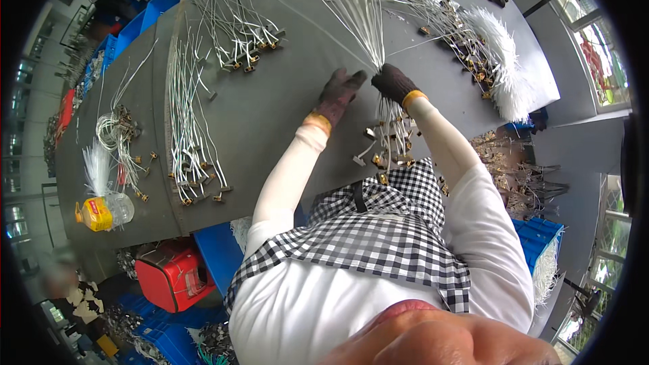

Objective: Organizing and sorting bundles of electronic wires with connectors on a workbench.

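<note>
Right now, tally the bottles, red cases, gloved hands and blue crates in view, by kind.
Clear plastic bottle with yellow cap and label: 1
Red hard plastic case under the table edge: 1
Dark knit gloved hands, left hand flat on the table, right hand gripping the white wire bundle: 2
Blue plastic crates, nearest one: at least 3; the far ones merge
Total: at least 7

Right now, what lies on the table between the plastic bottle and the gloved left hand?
In the head view, between the plastic bottle and the left hand lies one long bundle of white wires with brass ends, then bare grey table.
</note>
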The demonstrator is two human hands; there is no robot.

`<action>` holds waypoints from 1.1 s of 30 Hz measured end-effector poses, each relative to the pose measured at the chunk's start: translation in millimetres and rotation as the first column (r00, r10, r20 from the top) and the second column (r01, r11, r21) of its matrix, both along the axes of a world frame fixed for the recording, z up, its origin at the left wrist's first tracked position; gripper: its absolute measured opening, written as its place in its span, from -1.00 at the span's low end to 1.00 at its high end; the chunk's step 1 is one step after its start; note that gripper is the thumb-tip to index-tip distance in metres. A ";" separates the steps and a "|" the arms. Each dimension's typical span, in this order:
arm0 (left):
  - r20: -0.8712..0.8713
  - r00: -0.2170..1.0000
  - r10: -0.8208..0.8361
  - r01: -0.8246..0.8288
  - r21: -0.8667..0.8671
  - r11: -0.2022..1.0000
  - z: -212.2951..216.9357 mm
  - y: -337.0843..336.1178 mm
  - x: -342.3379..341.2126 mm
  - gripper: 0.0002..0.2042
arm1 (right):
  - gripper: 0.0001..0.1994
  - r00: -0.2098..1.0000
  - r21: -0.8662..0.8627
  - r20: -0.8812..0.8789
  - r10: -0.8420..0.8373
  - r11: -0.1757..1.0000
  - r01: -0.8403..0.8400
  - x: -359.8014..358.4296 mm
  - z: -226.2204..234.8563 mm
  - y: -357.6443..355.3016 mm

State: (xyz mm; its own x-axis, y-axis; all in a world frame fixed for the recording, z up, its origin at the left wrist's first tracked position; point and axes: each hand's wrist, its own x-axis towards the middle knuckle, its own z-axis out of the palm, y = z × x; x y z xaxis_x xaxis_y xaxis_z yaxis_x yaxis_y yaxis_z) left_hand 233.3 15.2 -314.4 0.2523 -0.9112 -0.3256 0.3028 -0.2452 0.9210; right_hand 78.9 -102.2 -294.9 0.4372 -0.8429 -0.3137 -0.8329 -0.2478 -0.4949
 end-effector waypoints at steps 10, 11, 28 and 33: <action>-0.403 0.913 0.064 -0.253 -0.435 0.864 -71.4 -47.4 54.6 -0.82 | -0.69 0.892 0.209 0.298 0.339 0.889 -0.407 11.1 7.3 69.5; -0.506 0.843 0.183 -0.391 -0.342 0.854 -93.4 -33.2 92.9 -0.84 | -0.70 0.828 0.039 0.238 0.508 0.846 -0.531 25.8 16.7 89.7; 0.312 0.936 0.161 0.161 -0.788 0.594 258.4 6.6 -32.7 -0.62 | -0.34 0.528 -0.594 0.608 0.593 0.781 -0.193 -34.7 200.2 61.8; 0.355 0.831 0.428 0.068 -0.829 0.556 244.2 -30.8 -73.0 -0.65 | -0.42 0.549 -0.638 0.583 0.599 0.756 -0.147 -22.4 166.9 18.1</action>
State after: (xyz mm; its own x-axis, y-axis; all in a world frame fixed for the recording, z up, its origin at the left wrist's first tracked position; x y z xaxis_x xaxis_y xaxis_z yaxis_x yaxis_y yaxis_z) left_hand 160.4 -15.6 -70.2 0.3276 -0.6302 0.7039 -0.2739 0.6497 0.7091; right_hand 56.5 -84.1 -127.9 0.6220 -0.4584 0.6348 -0.0138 -0.8170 -0.5764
